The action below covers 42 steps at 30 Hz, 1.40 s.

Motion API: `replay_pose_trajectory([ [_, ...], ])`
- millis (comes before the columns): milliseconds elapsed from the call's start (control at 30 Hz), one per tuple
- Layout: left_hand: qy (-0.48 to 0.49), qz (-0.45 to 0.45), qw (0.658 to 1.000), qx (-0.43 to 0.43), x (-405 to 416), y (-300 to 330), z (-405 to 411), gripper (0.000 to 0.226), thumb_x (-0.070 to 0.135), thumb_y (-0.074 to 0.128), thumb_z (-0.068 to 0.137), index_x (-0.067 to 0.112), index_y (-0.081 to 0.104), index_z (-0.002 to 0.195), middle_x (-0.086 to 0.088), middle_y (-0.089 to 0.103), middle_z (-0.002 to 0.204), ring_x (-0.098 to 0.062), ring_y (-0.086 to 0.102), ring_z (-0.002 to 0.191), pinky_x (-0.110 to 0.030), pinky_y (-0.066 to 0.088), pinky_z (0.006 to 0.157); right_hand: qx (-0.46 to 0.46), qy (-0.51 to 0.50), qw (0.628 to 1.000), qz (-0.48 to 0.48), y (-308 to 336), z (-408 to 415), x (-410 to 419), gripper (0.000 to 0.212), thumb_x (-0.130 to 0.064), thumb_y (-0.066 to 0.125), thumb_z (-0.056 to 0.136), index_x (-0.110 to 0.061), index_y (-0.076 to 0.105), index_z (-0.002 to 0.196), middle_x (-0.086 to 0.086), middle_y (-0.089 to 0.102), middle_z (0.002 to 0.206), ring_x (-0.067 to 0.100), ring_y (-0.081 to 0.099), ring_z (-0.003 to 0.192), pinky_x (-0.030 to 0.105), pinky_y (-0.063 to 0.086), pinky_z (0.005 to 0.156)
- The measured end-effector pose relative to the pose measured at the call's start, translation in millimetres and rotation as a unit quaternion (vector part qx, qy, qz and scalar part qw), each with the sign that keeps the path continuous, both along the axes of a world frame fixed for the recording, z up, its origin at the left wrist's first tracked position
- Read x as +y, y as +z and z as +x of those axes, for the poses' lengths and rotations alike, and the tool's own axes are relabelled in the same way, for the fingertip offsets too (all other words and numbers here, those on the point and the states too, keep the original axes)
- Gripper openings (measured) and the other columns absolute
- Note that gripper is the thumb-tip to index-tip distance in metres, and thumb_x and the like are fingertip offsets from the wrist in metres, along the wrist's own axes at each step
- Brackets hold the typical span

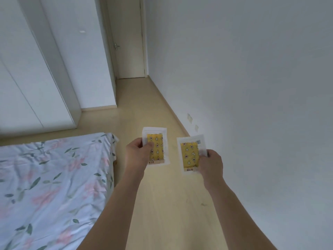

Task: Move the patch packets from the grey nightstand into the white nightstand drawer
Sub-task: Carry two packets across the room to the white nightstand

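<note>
Head view: left patch packet [156, 146] is pinched by left hand [137, 154]; right patch packet [190, 154] is pinched by right hand [210, 164], both held above wood floor [162, 204], pkts apart.

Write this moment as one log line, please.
phase: carrying | left hand: holds left patch packet | right hand: holds right patch packet | nightstands: not in view | beside: bed

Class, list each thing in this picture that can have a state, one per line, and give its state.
Left hand: pinching the left packet.
Right hand: pinching the right packet.
Left packet: held upright, off any surface.
Right packet: held, slightly tilted.
Door: closed.
Bed: covered with a floral sheet.
</note>
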<state>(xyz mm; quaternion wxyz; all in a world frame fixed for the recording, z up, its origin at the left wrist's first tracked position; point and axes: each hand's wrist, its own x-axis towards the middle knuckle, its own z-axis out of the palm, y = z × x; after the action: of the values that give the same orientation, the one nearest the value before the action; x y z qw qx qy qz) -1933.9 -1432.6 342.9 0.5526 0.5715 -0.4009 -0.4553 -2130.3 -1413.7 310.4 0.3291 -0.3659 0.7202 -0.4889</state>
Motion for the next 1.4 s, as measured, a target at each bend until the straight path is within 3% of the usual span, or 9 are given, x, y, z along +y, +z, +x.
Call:
replay_pose_trajectory([
  [167, 0.034, 0.021, 0.999, -0.01, -111, -18, 6, 0.019, 0.007, 0.062, 0.089, 0.021, 0.072, 0.083, 0.003, 0.075, 0.083, -0.017, 0.073, 0.077, -0.032, 0.059, 0.069, -0.023, 0.041, 0.999, 0.008, -10, 14, -132, 0.024, -0.003, 0.039, 0.086, -0.005, 0.063, 0.089, 0.004, 0.069, 0.079, 0.025, 0.07, 0.074, 0.044, 0.058, 0.069],
  [267, 0.048, 0.012, 0.999, -0.02, -194, -23, 5, 0.02, 0.007, 0.063, 0.088, 0.023, 0.072, 0.079, 0.001, 0.075, 0.082, -0.021, 0.073, 0.08, -0.038, 0.06, 0.073, -0.033, 0.063, 0.997, -0.003, -16, 14, -227, 0.025, -0.004, 0.039, 0.087, -0.006, 0.063, 0.09, 0.003, 0.07, 0.081, 0.021, 0.068, 0.07, 0.04, 0.057, 0.067],
  [400, 0.074, 0.004, 0.997, -0.038, -309, -6, 11, 0.02, 0.007, 0.063, 0.089, 0.024, 0.072, 0.081, 0.002, 0.075, 0.082, -0.02, 0.073, 0.08, -0.031, 0.059, 0.065, -0.038, 0.101, 0.994, -0.014, -7, 16, -354, 0.024, -0.007, 0.038, 0.088, -0.007, 0.062, 0.09, 0.003, 0.07, 0.083, 0.024, 0.071, 0.075, 0.045, 0.058, 0.071],
  [567, 0.115, -0.02, 0.992, -0.052, -435, 28, 37, 0.015, 0.01, 0.063, 0.089, 0.022, 0.073, 0.088, 0.004, 0.076, 0.086, -0.017, 0.074, 0.08, -0.036, 0.059, 0.072, -0.046, 0.13, 0.99, -0.028, 23, 43, -491, 0.023, -0.007, 0.038, 0.088, -0.005, 0.061, 0.087, 0.003, 0.07, 0.081, 0.022, 0.07, 0.072, 0.033, 0.053, 0.058],
  [733, 0.167, -0.007, 0.986, -0.022, -529, 16, 82, 0.016, 0.008, 0.064, 0.088, 0.021, 0.073, 0.088, 0.002, 0.076, 0.085, -0.019, 0.074, 0.08, -0.037, 0.06, 0.073, -0.038, 0.185, 0.982, -0.01, 24, 91, -606, 0.019, -0.003, 0.037, 0.083, -0.008, 0.055, 0.076, 0.004, 0.063, 0.074, 0.02, 0.061, 0.063, 0.026, 0.041, 0.052],
  [933, 0.208, 0.004, 0.978, -0.004, -672, -13, 157, 0.015, 0.01, 0.065, 0.088, 0.021, 0.074, 0.086, 0.001, 0.077, 0.084, -0.022, 0.074, 0.08, -0.045, 0.06, 0.077, -0.026, 0.23, 0.973, -0.019, 12, 169, -767, 0.022, -0.003, 0.038, 0.085, -0.011, 0.056, 0.075, 0.0, 0.064, 0.073, 0.015, 0.06, 0.059, 0.023, 0.041, 0.05],
  [1133, 0.253, -0.028, 0.967, 0.012, -833, 12, 246, 0.018, 0.007, 0.063, 0.088, 0.022, 0.071, 0.082, 0.004, 0.074, 0.08, -0.016, 0.072, 0.075, -0.029, 0.055, 0.064, -0.002, 0.267, 0.963, -0.032, 28, 262, -934, 0.021, -0.007, 0.039, 0.089, -0.01, 0.057, 0.078, 0.001, 0.066, 0.076, 0.018, 0.064, 0.064, 0.024, 0.044, 0.051],
  [1400, 0.283, -0.019, 0.959, 0.013, -1009, 20, 332, 0.018, 0.006, 0.063, 0.089, 0.021, 0.072, 0.082, 0.001, 0.074, 0.082, -0.017, 0.071, 0.075, -0.031, 0.057, 0.066, -0.033, 0.284, 0.958, -0.025, 34, 363, -1120, 0.019, -0.005, 0.041, 0.09, -0.008, 0.058, 0.083, -0.002, 0.063, 0.073, 0.011, 0.059, 0.058, 0.023, 0.044, 0.048],
])
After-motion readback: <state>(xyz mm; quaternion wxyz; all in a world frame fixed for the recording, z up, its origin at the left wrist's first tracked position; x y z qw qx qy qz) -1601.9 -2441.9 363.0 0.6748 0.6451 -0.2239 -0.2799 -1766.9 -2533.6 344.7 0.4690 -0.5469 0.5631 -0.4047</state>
